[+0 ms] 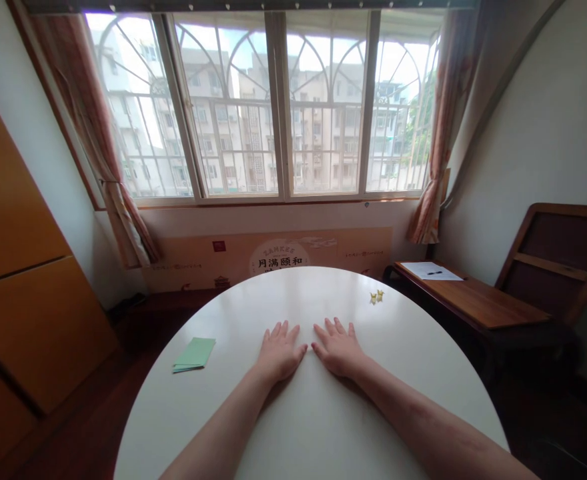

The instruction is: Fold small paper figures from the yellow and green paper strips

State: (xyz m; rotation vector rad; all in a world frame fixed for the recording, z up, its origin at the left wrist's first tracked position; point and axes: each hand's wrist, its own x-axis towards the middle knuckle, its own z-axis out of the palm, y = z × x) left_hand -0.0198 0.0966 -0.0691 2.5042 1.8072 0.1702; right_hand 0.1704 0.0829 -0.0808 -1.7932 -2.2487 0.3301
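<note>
In the head view, both hands lie palm down near the middle of a round white tabletop (318,427), flat and open, with nothing held. The left hand (279,350) and the right hand (337,347) point toward twelve o'clock, fingers slightly spread, their thumbs close together with a narrow gap between.

From the left hand, a small stack of green paper (195,353) sits at nine o'clock, well apart, its sheets slightly askew. From the right hand, two small yellow pieces (376,297) lie near each other at about one o'clock, toward the tabletop's far edge.

Beyond the tabletop, a barred window (318,107) fills twelve o'clock; at two o'clock, a white sheet (429,271) lies on a brown wooden surface (503,300).
</note>
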